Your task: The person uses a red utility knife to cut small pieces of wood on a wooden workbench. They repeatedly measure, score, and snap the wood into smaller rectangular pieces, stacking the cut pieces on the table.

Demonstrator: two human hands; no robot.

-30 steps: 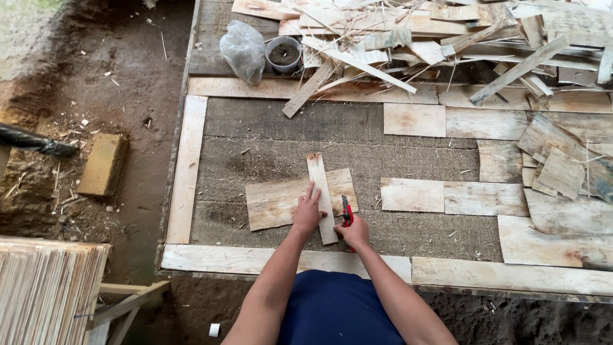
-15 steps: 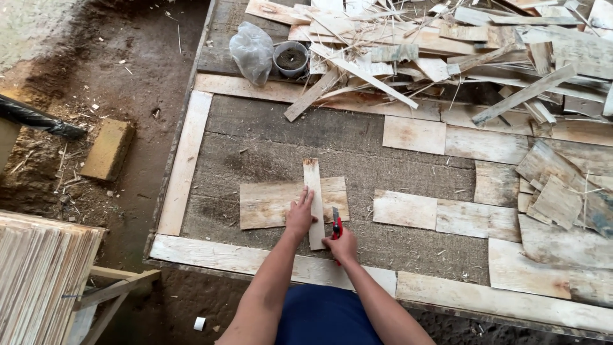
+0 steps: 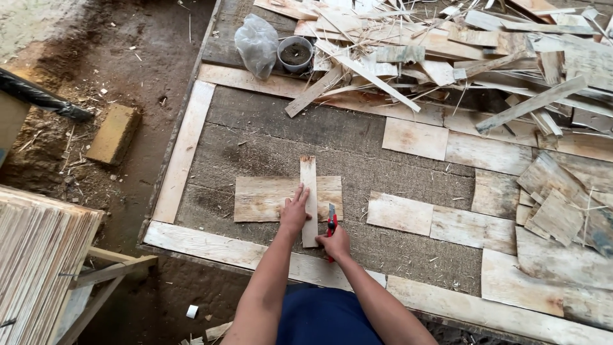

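A thin rectangular sheet of wood veneer [image 3: 263,199] lies on a grey work board. Across its right part lies a narrow wooden strip [image 3: 308,182], set upright like a straightedge. My left hand [image 3: 294,211] presses flat on the strip and the sheet, fingers spread. My right hand [image 3: 336,243] grips a red utility knife [image 3: 331,221], its tip at the right edge of the strip near the sheet's lower edge.
More veneer pieces [image 3: 401,213] lie to the right. A heap of wood offcuts [image 3: 460,57] fills the far side, beside a plastic bag [image 3: 257,42] and a small pot [image 3: 295,53]. Pale boards [image 3: 184,150] frame the work area. A stack of veneer sheets [image 3: 35,255] stands at the left.
The view has shifted slightly. Both hands stay at the strip; the knife hand has stayed low by the strip's near end.
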